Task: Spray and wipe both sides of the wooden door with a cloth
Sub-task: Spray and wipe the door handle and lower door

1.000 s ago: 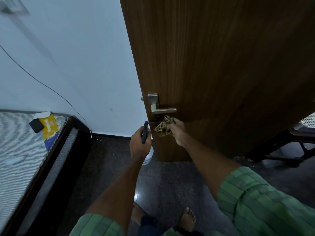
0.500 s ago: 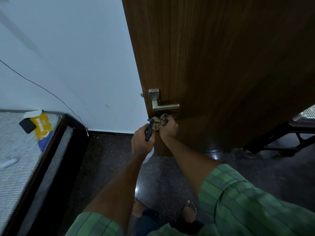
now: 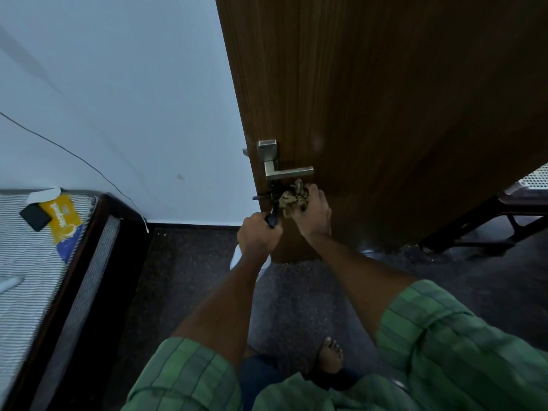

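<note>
R hand (image 3: 314, 213), arm outstretched, clutched cloth (image 3: 293, 198) against door (image 3: 385, 114) at handle's (image 3: 284, 170) 6 o'clock; L hand (image 3: 258, 235) gripped sprayer (image 3: 272, 216).

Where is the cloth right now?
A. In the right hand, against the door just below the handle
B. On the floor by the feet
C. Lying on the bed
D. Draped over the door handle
A: the right hand grips the crumpled cloth against the door, just below the handle.
</note>
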`<move>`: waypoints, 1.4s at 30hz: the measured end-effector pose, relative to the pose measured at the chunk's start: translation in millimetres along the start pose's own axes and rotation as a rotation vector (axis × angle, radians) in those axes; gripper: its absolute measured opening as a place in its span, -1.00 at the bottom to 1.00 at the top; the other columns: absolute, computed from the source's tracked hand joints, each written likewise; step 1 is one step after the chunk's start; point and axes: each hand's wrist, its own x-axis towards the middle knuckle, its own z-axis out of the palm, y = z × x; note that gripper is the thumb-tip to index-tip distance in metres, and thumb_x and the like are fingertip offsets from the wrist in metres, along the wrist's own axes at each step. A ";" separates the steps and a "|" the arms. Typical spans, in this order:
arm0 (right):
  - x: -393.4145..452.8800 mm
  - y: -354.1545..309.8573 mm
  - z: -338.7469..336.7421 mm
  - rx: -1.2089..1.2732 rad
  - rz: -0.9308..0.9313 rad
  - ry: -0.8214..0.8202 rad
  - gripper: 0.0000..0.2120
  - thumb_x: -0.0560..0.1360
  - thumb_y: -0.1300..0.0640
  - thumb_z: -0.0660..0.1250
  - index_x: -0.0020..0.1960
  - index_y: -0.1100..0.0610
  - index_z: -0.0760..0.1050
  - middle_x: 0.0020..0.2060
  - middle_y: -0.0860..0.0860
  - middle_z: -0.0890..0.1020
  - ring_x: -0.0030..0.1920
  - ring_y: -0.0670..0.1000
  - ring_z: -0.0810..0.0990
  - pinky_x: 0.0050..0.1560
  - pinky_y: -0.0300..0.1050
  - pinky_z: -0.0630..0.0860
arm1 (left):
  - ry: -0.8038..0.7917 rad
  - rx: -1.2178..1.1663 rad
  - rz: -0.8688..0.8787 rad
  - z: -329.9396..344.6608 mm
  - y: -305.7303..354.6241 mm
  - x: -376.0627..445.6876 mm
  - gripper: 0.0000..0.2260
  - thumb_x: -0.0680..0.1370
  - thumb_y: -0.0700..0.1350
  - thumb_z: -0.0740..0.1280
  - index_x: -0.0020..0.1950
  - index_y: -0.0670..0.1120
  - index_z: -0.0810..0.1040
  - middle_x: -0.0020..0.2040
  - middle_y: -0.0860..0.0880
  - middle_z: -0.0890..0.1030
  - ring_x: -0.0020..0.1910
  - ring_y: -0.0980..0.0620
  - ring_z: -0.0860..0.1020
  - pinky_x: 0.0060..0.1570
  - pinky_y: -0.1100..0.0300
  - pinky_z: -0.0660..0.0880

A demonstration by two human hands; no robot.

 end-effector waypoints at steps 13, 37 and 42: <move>3.2 -76.2 57.0 0.313 0.115 0.192 -0.52 0.49 0.05 0.52 0.34 0.17 0.50 0.24 0.13 0.60 0.30 0.19 0.55 0.30 0.02 0.46 | 0.114 -0.130 0.148 -36.3 -20.0 9.2 -0.80 0.60 -0.01 0.38 -0.19 -0.04 0.62 -0.37 0.05 0.60 -0.39 0.04 0.54 -0.37 0.22 0.33; -2.5 -60.9 105.6 0.140 0.065 0.151 -0.59 0.41 0.21 0.48 0.26 0.10 0.58 0.13 0.06 0.49 0.12 0.10 0.54 0.03 -0.12 0.49 | 0.079 -0.160 0.273 -58.6 -45.8 48.8 -0.66 0.51 0.19 0.24 -0.17 -0.04 0.62 -0.37 0.03 0.60 -0.41 -0.03 0.54 -0.38 0.04 0.50; -4.9 -79.8 111.9 0.160 0.217 0.202 -0.63 0.50 0.19 0.41 0.30 0.09 0.54 0.21 0.09 0.48 0.11 0.11 0.55 0.02 -0.16 0.41 | 0.070 -0.160 0.292 -61.5 -50.0 46.5 -0.66 0.50 0.22 0.25 -0.12 -0.01 0.65 -0.34 0.03 0.62 -0.38 -0.03 0.56 -0.36 0.05 0.49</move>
